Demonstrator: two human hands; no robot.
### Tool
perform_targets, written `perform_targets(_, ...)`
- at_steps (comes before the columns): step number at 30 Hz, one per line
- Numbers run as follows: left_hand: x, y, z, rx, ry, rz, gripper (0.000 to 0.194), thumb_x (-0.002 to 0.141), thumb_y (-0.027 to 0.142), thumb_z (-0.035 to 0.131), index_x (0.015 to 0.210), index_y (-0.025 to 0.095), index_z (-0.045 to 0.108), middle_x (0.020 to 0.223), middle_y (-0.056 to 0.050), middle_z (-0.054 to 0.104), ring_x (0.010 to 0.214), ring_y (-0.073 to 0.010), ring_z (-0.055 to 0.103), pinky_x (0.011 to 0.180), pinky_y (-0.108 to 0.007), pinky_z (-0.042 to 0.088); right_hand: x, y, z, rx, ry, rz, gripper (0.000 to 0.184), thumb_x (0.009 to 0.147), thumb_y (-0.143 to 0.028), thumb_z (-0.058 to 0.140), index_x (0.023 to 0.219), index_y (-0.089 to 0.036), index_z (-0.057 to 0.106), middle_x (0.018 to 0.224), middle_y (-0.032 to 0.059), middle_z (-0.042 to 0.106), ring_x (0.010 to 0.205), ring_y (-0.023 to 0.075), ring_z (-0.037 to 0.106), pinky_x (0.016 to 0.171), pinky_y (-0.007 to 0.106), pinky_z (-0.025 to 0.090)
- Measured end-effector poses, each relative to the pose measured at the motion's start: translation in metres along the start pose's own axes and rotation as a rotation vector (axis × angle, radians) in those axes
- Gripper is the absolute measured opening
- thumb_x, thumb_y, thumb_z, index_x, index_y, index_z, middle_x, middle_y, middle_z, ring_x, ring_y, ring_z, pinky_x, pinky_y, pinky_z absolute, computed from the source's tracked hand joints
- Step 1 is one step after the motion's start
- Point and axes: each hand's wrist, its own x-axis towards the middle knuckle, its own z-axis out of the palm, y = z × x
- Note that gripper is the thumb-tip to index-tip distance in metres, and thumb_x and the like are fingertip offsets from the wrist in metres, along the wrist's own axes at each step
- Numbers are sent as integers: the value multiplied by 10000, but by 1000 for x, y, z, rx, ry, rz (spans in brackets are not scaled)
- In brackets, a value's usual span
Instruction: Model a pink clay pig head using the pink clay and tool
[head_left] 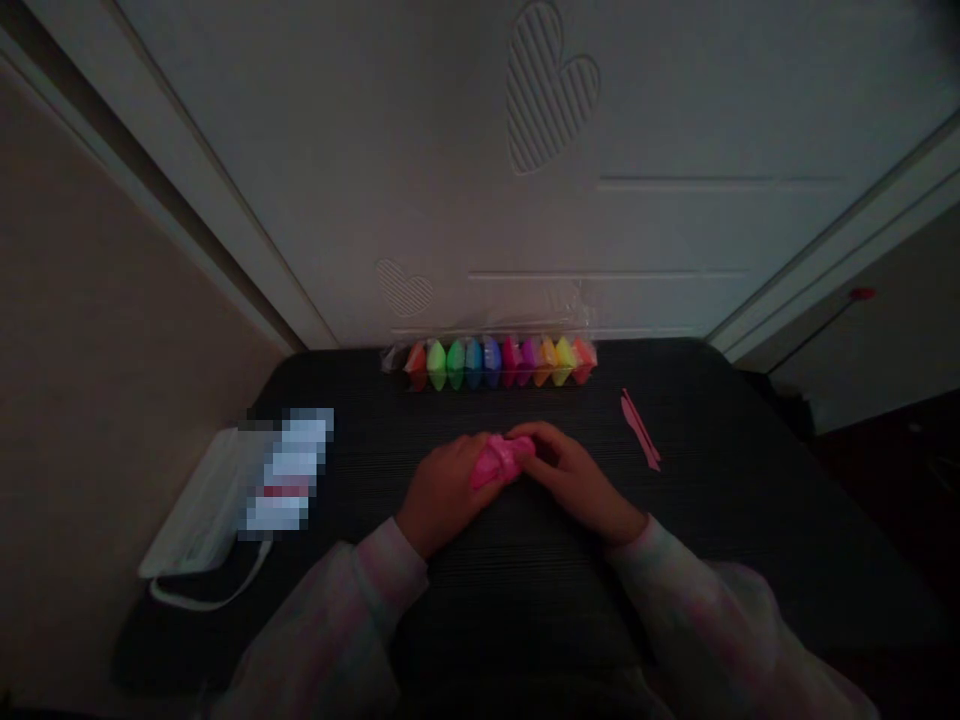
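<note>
Both hands meet over the middle of the dark table around a lump of bright pink modelling clay [496,460]. Its surface looks shiny, and I cannot tell whether a clear wrapper covers it. My left hand [444,490] is closed around the left side of the clay. At the right end, the thumb and fingers of my right hand [570,478] grip it. Parts of the clay are hidden behind the fingers. To the right of my right hand lie thin pink modelling tools [640,432].
A clear bag [489,362] with several colourful clay pieces lies at the table's [517,590] back edge, by a white panel with hearts [553,90]. On the left, a blurred-out phone-like thing [289,475] is beside a white flat box [202,510] and a white cable [210,603].
</note>
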Motion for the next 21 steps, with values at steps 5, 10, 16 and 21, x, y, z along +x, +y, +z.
perform_targets(5,-2,3,6,233,157,-78,363,785,402,445,1063,172,481,868,-49,610,763,-184,586,662,-291,451,-3,1,11,-431,414,-288,118,766,-203,531,861,-170,591,856,65,539,826,176,509,743,324,434)
perform_targets(10,-2,7,8,274,178,-91,318,796,370,431,1043,175,476,852,-44,606,751,-173,588,620,-263,444,-3,4,20,-576,351,-336,117,768,-224,546,855,-170,604,791,61,584,754,179,527,699,326,451)
perform_targets(16,-2,8,8,315,169,-119,323,790,355,446,1059,177,461,896,-47,601,767,-176,586,621,-265,439,-2,5,25,-536,314,-303,122,761,-167,545,872,-156,593,846,69,616,812,182,552,744,313,450)
perform_targets(21,-2,10,8,358,143,-134,319,789,354,447,1059,185,469,851,-43,593,733,-184,581,580,-269,428,-1,5,27,-382,302,-160,117,744,-171,565,856,-157,597,788,43,611,685,139,557,644,259,460)
